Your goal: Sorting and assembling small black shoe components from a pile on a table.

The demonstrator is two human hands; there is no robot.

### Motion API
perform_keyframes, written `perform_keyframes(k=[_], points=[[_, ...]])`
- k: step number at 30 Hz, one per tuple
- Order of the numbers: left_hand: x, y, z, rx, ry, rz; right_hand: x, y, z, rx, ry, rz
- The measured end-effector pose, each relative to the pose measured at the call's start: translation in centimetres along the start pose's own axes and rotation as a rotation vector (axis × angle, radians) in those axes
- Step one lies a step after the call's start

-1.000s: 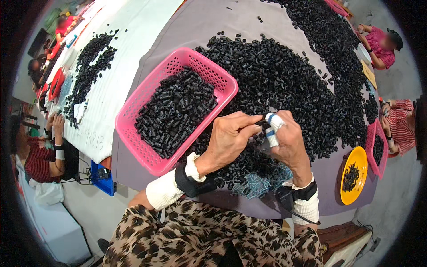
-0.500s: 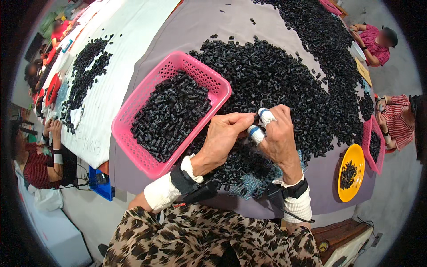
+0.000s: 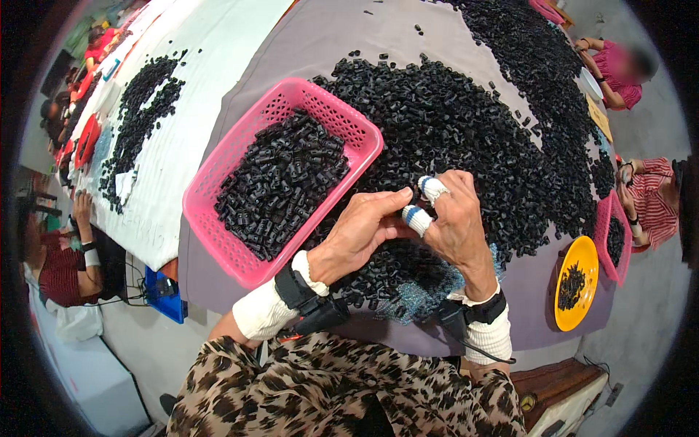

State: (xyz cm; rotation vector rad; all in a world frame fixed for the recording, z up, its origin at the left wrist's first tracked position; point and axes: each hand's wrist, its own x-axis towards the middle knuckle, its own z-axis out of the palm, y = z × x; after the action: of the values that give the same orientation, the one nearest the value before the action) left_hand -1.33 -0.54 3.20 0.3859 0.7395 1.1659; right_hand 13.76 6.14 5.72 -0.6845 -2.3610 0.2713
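Over the heap of small black plastic parts [image 3: 444,109], my two hands meet fingertip to fingertip. My left hand [image 3: 357,229] is closed in a pinch, thumb on top, on a small black plastic part [image 3: 416,195] that is mostly hidden by the fingers. My right hand [image 3: 457,226] is closed too, its fingers curled at the same part; white finger sleeves with blue stripes cover two of its digits. Left of my hands stands a pink perforated basket [image 3: 240,131], holding many black cylindrical pieces [image 3: 284,178].
Tiny translucent bluish pieces [image 3: 415,302] lie near my wrists. At the right are a yellow plate [image 3: 587,258] of small black bits and another pink basket [image 3: 603,215]. Several people work around the tables. A white-covered table [image 3: 211,80] with more black parts adjoins at left.
Both hands stay together above the heap, with my left fingers slightly shifted and looser-looking beneath the thumb. The view has shifted a little.
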Motion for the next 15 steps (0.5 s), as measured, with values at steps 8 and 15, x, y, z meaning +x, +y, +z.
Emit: perform_keyframes(k=[8, 15], points=[[0.37, -0.23, -0.8, -0.075, -0.037, 0.007, 0.37, 0.12, 0.42, 0.134, -0.001, -0.004], [0.21, 0.21, -0.34, 0.036, -0.001, 0.027, 0.67, 0.37, 0.27, 0.112, -0.054, -0.054]])
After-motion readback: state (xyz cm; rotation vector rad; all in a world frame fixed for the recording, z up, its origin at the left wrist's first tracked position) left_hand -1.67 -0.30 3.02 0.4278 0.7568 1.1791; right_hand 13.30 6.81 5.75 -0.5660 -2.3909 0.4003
